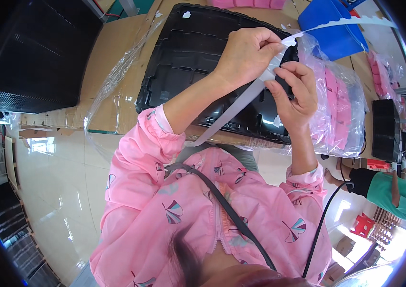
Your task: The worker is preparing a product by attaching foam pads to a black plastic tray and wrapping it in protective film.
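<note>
My left hand [248,53] pinches the top of a long white strip [241,103] that runs down toward my chest. My right hand [294,93] holds a small black part [287,60] just under that pinch, fingers wrapped round it. Both hands hover above a large black moulded plastic tray [184,57] lying on a cardboard-covered bench [112,62]. A second white strip with a scalloped edge [351,21] stretches away from my fingers to the upper right.
A clear bag of pink pieces [339,112] lies right of the tray. A blue bin [332,26] stands behind it. Loose clear film [117,76] drapes over the bench's left side. A black box [40,52] is at far left. Another person [384,189] sits at right.
</note>
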A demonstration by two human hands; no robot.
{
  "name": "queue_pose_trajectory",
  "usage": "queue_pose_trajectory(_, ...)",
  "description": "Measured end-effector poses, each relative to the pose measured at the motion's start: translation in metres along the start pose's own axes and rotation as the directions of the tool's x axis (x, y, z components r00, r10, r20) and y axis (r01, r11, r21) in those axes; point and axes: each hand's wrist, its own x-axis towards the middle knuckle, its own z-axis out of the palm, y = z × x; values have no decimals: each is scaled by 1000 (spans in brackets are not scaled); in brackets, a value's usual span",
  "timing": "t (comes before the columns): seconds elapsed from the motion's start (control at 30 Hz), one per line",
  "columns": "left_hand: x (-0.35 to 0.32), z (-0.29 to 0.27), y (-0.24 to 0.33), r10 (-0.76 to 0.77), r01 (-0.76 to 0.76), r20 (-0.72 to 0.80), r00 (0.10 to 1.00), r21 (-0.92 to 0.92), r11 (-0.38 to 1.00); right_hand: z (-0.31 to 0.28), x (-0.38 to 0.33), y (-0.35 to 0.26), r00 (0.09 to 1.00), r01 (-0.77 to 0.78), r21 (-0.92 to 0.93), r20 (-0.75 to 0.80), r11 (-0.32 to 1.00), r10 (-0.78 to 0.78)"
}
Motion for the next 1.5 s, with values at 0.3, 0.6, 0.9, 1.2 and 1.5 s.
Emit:
queue_pose_trajectory(0.3, -8, 12, 0, -43, 43, -19, 999, 1, 999, 2, -15, 5, 994, 60, -69, -88, 996, -66)
queue_pose_trajectory(0.6, -7, 8, -1, -218, 219, 28, 976, -209, 953, -27, -1, 4, 999, -35, -112, -37, 993, 31)
queue_pose_trajectory(0.9, -9, 12, -7, -106, 147, 211, 972, -191, 971, -67, 60, 164, 725, -286, -368, 520, 885, 451)
queue_pose_trajectory(1.2, 1, -5, -8, -183, 218, 177, 967, -208, 954, -26, 83, 202, 499, -26, -506, 740, 862, 450)
queue_pose_trajectory(1.5, 4, -6, -16, -184, 214, 143, 973, -240, 947, -4, 82, 233, 448, 163, -472, 818, 866, 362)
